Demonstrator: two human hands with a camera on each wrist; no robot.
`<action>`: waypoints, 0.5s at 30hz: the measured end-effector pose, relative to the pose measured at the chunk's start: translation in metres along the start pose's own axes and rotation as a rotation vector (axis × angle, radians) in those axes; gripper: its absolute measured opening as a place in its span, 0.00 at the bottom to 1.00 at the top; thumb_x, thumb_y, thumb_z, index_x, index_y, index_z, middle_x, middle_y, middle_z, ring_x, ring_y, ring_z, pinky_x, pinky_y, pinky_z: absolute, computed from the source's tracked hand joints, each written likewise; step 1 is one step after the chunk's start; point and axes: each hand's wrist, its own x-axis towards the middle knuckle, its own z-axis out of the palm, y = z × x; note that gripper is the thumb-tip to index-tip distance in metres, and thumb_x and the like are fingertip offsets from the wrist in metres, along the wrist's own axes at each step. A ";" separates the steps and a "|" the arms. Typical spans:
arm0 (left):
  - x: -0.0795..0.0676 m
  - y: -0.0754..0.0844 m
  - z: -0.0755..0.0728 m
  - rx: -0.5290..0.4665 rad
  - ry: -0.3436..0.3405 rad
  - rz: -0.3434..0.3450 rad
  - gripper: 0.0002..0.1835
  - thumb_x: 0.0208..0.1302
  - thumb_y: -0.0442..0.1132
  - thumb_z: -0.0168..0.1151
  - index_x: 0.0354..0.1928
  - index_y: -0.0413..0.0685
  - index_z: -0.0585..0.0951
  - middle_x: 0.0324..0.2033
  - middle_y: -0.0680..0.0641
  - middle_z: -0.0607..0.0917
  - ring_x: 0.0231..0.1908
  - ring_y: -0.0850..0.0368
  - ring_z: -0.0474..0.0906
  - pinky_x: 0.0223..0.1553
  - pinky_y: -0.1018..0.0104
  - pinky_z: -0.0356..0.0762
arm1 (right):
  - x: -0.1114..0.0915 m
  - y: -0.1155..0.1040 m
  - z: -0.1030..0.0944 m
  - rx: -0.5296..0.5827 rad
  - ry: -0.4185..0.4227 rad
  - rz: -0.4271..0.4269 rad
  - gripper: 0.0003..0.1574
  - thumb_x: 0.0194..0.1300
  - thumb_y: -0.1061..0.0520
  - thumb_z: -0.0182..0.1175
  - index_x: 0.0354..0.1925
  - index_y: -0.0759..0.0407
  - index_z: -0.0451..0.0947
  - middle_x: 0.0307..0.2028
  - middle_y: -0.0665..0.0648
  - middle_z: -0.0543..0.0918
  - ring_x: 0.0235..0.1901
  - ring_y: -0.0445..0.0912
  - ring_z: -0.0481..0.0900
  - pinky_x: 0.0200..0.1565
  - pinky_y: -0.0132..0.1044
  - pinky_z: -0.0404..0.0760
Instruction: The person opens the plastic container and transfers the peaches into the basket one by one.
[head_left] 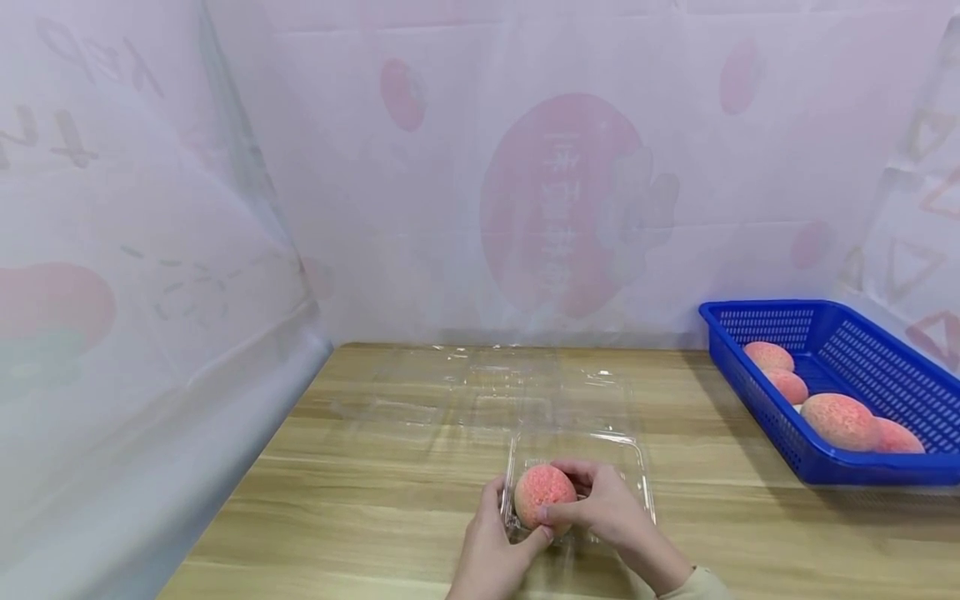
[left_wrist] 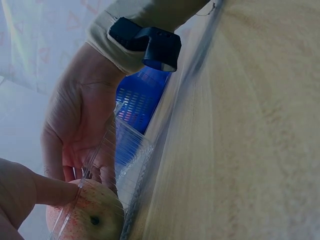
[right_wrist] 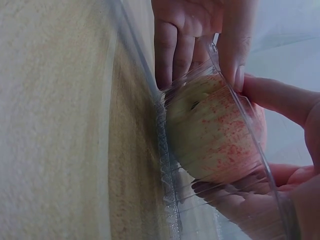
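Note:
A pink and yellowish peach sits in the front left part of a clear plastic box on the table. My right hand grips the peach, thumb across its front and fingers over its far side. My left hand holds the box's left front side; its fingers lie outside the wall, while the thumb bends over the rim against the peach. In the left wrist view, the dark stem hollow of the peach shows through the transparent wall.
Several clear plastic containers stand behind the box, along the table's back. A blue basket with several peaches is at the right. Printed white sheets hang behind and at the sides of the wooden table.

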 end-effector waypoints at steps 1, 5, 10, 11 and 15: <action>0.000 0.000 0.000 0.003 0.000 0.003 0.42 0.44 0.48 0.71 0.59 0.43 0.61 0.50 0.44 0.74 0.48 0.52 0.71 0.49 0.50 0.68 | 0.000 0.001 0.000 -0.001 -0.002 -0.001 0.40 0.42 0.60 0.72 0.53 0.72 0.68 0.45 0.62 0.78 0.43 0.50 0.76 0.43 0.36 0.76; 0.000 0.000 -0.001 0.012 0.004 0.014 0.41 0.44 0.47 0.71 0.59 0.42 0.61 0.50 0.44 0.74 0.47 0.52 0.71 0.48 0.51 0.69 | 0.001 0.001 0.001 -0.014 -0.009 -0.009 0.40 0.41 0.60 0.72 0.53 0.72 0.68 0.44 0.62 0.78 0.42 0.49 0.76 0.42 0.35 0.77; 0.000 0.001 -0.001 0.019 -0.002 0.020 0.41 0.44 0.47 0.70 0.59 0.41 0.61 0.50 0.43 0.74 0.47 0.51 0.71 0.48 0.51 0.69 | 0.002 0.000 0.000 -0.029 -0.018 -0.010 0.41 0.41 0.59 0.72 0.53 0.71 0.68 0.44 0.61 0.78 0.42 0.49 0.76 0.42 0.35 0.76; 0.000 0.001 -0.002 0.018 -0.004 0.019 0.41 0.44 0.47 0.70 0.59 0.41 0.61 0.50 0.43 0.74 0.47 0.51 0.71 0.48 0.51 0.69 | 0.002 0.000 0.000 -0.030 -0.020 -0.007 0.41 0.41 0.59 0.72 0.53 0.71 0.68 0.44 0.61 0.78 0.42 0.49 0.76 0.42 0.35 0.76; 0.000 0.001 -0.001 0.020 -0.002 0.022 0.40 0.44 0.47 0.70 0.58 0.43 0.62 0.48 0.45 0.75 0.45 0.54 0.72 0.47 0.53 0.70 | 0.003 0.001 0.000 -0.035 -0.031 -0.002 0.40 0.42 0.58 0.72 0.53 0.71 0.68 0.44 0.60 0.78 0.42 0.48 0.76 0.41 0.35 0.76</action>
